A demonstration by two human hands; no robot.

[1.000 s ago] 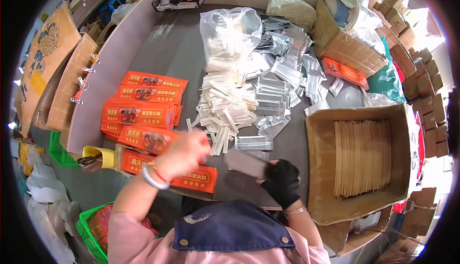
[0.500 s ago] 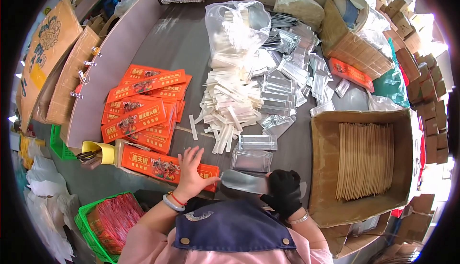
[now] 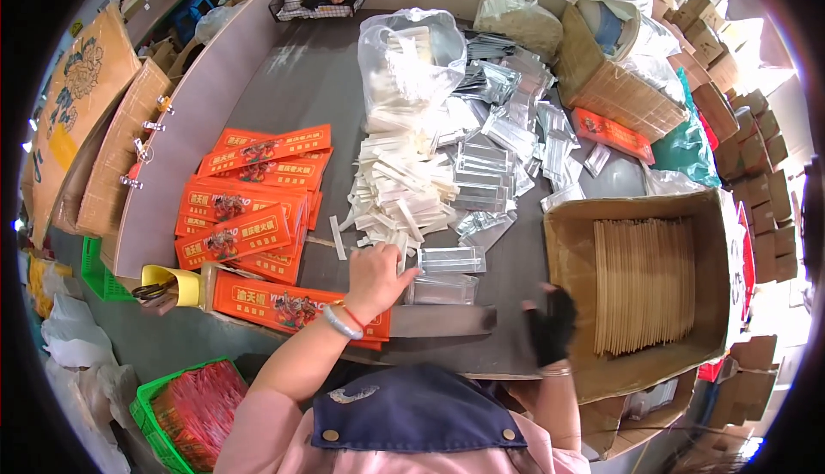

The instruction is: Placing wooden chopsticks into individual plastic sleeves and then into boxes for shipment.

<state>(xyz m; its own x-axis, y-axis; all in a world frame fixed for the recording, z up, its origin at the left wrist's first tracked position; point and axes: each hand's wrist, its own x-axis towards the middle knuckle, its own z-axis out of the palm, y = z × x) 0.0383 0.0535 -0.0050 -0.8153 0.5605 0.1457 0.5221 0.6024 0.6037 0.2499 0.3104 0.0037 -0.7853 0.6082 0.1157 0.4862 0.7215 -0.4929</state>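
Your left hand (image 3: 375,281) is over the near end of the heap of white slips (image 3: 404,182), fingers bent down onto it and thumb out toward the nearest silver packets (image 3: 451,260); whether it grips a slip, you cannot tell from here. Your right hand (image 3: 550,328), in a black fingerless glove, is loose and blurred, fingertips apart, just beside the open carton (image 3: 720,259) of wooden sticks (image 3: 644,285). Between your hands, a long grey strip (image 3: 443,321) lies flat on the bench (image 3: 318,70), its left end against the stack of red packets (image 3: 284,302) in front of you. More red packets lie fanned beyond that stack, to your left. The clear bag (image 3: 412,61) slumps at the far end of the slips
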